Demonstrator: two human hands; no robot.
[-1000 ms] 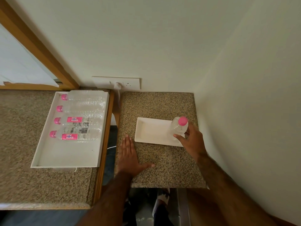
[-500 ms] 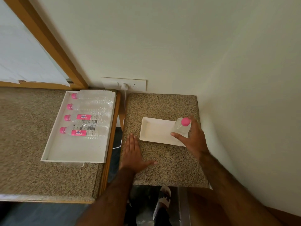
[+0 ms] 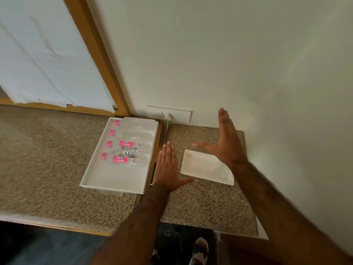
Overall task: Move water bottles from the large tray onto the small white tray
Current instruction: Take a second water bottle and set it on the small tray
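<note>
The large white tray [image 3: 95, 169] lies on the left counter. Several clear water bottles with pink caps [image 3: 124, 159] lie in its far half, caps to the left. The small white tray [image 3: 198, 167] sits on the right counter. At its right end a clear bottle [image 3: 222, 170] shows only faintly, mostly hidden behind my right wrist. My right hand [image 3: 227, 142] hovers above the small tray's far right corner, open, fingers spread and pointing at the wall. My left hand [image 3: 168, 169] is open and flat, between the two trays, holding nothing.
A wall socket with a white plug and cable [image 3: 169, 116] sits behind the gap between the two counters. The side wall runs close along the right counter's edge. A wooden window frame [image 3: 107, 73] rises behind the large tray. A sandalled foot [image 3: 199, 249] shows below.
My right hand has let go of the bottle and lifted off it, open. My left hand stays by the small tray. The view has swung up and to the left.
</note>
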